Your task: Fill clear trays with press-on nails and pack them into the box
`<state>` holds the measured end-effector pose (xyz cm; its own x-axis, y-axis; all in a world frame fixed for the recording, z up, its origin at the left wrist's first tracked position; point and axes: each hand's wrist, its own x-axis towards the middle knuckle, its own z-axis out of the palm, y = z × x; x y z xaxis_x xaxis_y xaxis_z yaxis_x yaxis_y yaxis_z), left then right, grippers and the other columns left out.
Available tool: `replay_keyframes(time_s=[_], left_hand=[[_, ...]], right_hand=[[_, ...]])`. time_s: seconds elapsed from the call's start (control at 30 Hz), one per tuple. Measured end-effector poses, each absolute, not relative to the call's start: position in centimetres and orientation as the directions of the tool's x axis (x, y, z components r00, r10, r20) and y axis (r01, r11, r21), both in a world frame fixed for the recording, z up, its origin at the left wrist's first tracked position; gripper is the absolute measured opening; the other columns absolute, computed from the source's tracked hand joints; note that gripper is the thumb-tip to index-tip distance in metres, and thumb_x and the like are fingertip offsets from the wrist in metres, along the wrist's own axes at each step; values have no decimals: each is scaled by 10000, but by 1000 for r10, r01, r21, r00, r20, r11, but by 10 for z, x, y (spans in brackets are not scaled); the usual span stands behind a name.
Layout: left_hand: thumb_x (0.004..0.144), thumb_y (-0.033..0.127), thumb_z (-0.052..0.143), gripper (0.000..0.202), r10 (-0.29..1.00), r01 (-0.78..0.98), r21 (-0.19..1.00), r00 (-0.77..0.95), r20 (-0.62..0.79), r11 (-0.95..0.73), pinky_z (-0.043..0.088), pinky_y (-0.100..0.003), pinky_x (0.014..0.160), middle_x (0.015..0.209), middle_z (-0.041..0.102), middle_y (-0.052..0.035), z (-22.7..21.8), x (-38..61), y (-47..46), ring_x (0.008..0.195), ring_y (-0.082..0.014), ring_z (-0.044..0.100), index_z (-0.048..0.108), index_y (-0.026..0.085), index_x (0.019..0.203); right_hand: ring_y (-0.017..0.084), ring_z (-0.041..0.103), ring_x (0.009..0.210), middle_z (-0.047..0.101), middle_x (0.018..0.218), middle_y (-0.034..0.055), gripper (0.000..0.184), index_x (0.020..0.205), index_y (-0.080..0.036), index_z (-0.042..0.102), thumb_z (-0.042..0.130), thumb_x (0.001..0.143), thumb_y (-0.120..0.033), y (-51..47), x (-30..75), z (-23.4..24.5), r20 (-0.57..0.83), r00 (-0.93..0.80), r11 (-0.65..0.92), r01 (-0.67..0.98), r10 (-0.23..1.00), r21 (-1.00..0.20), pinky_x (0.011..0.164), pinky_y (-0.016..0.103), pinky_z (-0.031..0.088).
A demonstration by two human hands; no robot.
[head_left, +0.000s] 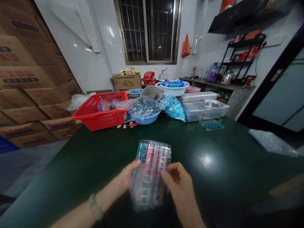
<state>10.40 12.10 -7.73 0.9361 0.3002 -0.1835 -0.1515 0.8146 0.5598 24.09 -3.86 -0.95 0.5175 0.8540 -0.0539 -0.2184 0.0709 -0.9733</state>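
A clear plastic blister tray (pixel 152 175), its cells showing red and teal contents, stands tilted up off the worktop (pixel 213 190), held in front of the person with both hands. The left hand (pixel 127 177) has a closed grip around the tray's left edge, with a pale green bangle (pixel 95 207) on that wrist. The right hand (pixel 178 186) clasps the right edge, its fingers (pixel 167 174) curled against the plastic (how firmly is hard to tell).

Beyond the hands, along the far side of the dark green worktop, sit a red plastic basket (pixel 99 110), a blue bowl (pixel 146 117) under a clear bag of blue-and-dark packets (pixel 142 107), and a bag of light blue packets (pixel 174 109). To their right lie stacked clear trays (pixel 201 107) and a small tray of teal capsules (pixel 211 125). A white basin (pixel 174 89) stands behind them, another clear sheet (pixel 272 142) rests at the right, and cardboard cartons (pixel 28 88) are stacked along the left wall.
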Motion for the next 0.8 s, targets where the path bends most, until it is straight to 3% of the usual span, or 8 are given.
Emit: replay_keyframes(time_s=[0.23,0.47,0.7,0.8], left_hand=[[648,248,726,354,430,-210,643,879,-206,736,468,-416,810,857,696,-100,-60,108,116,776,-245,650,638,119,966],[638,252,737,365,521,-229,685,814,-255,692,458,-436,825,853,693,-109,-57,107,115,777,-255,651,622,116,956],[601,221,762,432,653,-202,740,650,-389,642,447,-513,829,831,687,-92,-57,104,119,776,-286,652,575,154,984],[618,213,751,394,646,-179,716,613,-455,675,443,-523,841,819,693,-84,-56,100,123,782,-295,657,574,160,967]], right_hand=[[133,535,609,562,685,-19,239,757,-194,483,679,693,-316,-29,244,-22,-30,538,68,-161,843,-985,543,247,439],[165,574,674,609,780,22,288,860,-186,488,665,685,-331,-25,245,-28,-14,514,59,-125,857,-990,581,277,463],[177,591,735,619,866,37,405,973,-190,465,699,657,-288,-19,243,-36,-47,529,-26,-47,847,-999,644,286,475],[168,589,722,621,852,29,393,981,-180,491,693,654,-264,-16,240,-36,-23,505,-7,-34,863,-999,644,273,471]])
